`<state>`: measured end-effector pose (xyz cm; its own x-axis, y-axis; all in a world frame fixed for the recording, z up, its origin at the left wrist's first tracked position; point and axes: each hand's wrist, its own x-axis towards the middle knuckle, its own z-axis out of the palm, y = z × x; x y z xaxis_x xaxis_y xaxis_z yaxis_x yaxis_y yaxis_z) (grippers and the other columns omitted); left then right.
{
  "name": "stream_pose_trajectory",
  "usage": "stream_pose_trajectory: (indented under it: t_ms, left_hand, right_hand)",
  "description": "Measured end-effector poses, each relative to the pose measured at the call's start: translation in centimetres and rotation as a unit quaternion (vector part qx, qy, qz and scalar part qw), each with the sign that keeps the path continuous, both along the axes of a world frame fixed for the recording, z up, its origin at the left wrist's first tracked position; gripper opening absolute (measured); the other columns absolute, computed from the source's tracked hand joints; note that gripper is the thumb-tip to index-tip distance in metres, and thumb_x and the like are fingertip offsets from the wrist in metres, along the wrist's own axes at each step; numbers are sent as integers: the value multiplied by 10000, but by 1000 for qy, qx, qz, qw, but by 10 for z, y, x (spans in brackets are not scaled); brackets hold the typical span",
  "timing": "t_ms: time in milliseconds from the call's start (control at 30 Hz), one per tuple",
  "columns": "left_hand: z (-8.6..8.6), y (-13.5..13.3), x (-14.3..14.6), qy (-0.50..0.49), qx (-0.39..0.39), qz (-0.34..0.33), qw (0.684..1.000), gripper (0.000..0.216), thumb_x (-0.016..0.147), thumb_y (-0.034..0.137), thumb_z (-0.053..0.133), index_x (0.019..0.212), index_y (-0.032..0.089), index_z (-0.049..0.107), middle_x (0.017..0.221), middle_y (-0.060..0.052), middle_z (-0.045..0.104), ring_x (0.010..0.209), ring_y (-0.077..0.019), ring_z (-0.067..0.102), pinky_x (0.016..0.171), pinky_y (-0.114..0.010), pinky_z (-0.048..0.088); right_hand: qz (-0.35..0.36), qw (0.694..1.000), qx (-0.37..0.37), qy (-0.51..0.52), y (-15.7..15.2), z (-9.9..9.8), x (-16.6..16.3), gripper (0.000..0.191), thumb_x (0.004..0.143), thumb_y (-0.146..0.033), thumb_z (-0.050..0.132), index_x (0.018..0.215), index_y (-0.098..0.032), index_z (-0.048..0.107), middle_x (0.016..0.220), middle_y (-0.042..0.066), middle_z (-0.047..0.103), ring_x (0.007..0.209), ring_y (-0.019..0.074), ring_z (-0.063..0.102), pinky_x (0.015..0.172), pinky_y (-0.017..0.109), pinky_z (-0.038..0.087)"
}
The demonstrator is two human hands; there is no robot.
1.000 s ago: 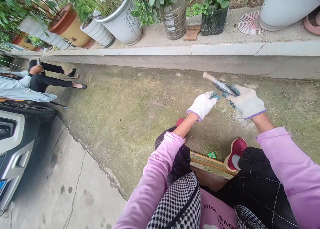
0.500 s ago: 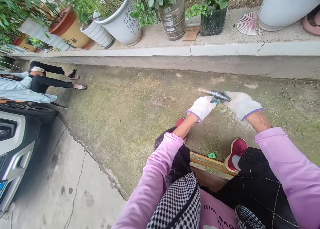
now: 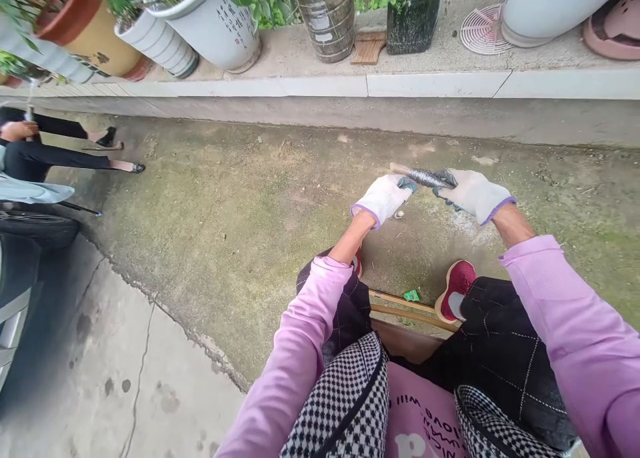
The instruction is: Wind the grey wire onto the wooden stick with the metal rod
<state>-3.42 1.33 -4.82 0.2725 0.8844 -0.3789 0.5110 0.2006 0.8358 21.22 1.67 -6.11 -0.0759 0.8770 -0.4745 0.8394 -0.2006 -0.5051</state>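
My right hand (image 3: pixel 475 193), in a white work glove with dark-coated fingertips, is closed around one end of a wooden stick wound with shiny dark-grey wire or thread (image 3: pixel 424 177). The stick's bare pale end points left and away from me. My left hand (image 3: pixel 385 198), gloved the same way, has its fingertips pinched together close against the near side of the winding. Whatever lies between those fingertips is hidden or too thin to make out. Both hands are held above the ground, in front of my knees.
Potted plants (image 3: pixel 215 25) line a tiled ledge (image 3: pixel 320 87) ahead. At the left, a seated person's legs (image 3: pixel 70 155) show beside a car (image 3: pixel 35 258). A green wrapper (image 3: pixel 411 296) lies between my red shoes (image 3: pixel 456 288). Mossy concrete (image 3: pixel 225 198) covers the ground.
The view has shifted, so everything sits further left and higher. My left hand has drawn slightly apart from my right, which has turned a little on the wound stick.
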Motion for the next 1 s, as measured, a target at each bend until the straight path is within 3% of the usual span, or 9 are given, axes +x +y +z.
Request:
stream_pose_trajectory:
  t_ms: [133, 233, 367, 533, 633, 733, 833, 933, 1000]
  left_hand:
    - [1, 0, -4, 0, 22, -6, 1000, 386, 1107, 180, 760, 755, 251, 618, 726, 25, 619, 703, -159, 537, 767, -334, 449]
    - [3, -2, -2, -35, 6, -14, 999, 293, 1095, 173, 760, 815, 227, 693, 778, 23, 669, 750, -148, 590, 797, -312, 485]
    - [6, -3, 5, -74, -59, -10, 996, 140, 1106, 184, 758, 1010, 183, 860, 889, 6, 763, 734, -125, 611, 741, -278, 501]
    - [6, -1, 7, -51, -81, -5, 995, 124, 1106, 205, 794, 1056, 177, 904, 920, -6, 798, 651, -104, 561, 650, -263, 472]
    - [1, 2, 3, -29, -63, -23, 997, 119, 1095, 204, 787, 1029, 190, 886, 861, 13, 745, 649, -116, 568, 645, -270, 460]
    - [-3, 5, -2, 12, -23, -72, 997, 176, 1093, 172, 750, 933, 204, 817, 773, 38, 652, 660, -125, 566, 680, -284, 427]
    - [-2, 6, -2, 44, 17, -130, 990, 292, 1044, 81, 746, 782, 205, 709, 724, 33, 610, 732, -136, 548, 767, -313, 427]
    - [4, 4, 2, 48, -2, -144, 988, 377, 1013, -9, 747, 711, 193, 645, 693, 29, 591, 764, -124, 483, 813, -329, 427]
    - [8, 2, 6, 29, -40, -134, 990, 365, 1000, -35, 762, 725, 186, 666, 682, 32, 596, 754, -118, 476, 799, -313, 435]
  right_hand:
    - [-105, 984, -11, 140, -1, 8, 3, 263, 877, -126, 1000, 926, -267, 783, 792, 15, 779, 643, 200, 700, 580, 284, 584]
    - [-117, 986, -10, 120, -3, 20, 0, 234, 931, -119, 978, 946, -254, 788, 793, 23, 774, 651, 198, 718, 592, 275, 598]
    - [-77, 996, -20, 27, -5, 36, -2, 73, 1098, -227, 890, 1150, -206, 843, 1008, 83, 887, 817, 229, 827, 764, 298, 653]
    - [17, 993, -7, -120, -9, 46, -4, 385, 1230, -379, 739, 1518, -156, 863, 1400, 201, 941, 1083, 307, 856, 939, 365, 629]
    - [98, 979, -14, -178, -12, 49, -5, 484, 1256, -425, 663, 1627, -175, 847, 1526, 242, 914, 1261, 384, 844, 983, 407, 592]
    - [162, 966, -55, -193, -15, 49, -5, 452, 1235, -412, 663, 1581, -219, 881, 1410, 219, 934, 1185, 385, 852, 918, 407, 559]
    - [208, 953, -98, -197, -17, 43, -1, 329, 1162, -357, 741, 1374, -207, 943, 1145, 194, 919, 997, 358, 832, 841, 408, 535]
    - [232, 949, -147, -157, -21, 34, 9, 153, 1073, -304, 817, 1113, -212, 932, 863, 105, 819, 795, 288, 745, 759, 395, 508]
    - [218, 953, -190, -90, -26, 33, 17, 97, 1001, -307, 871, 1039, -227, 913, 755, 40, 738, 701, 236, 671, 693, 366, 484]
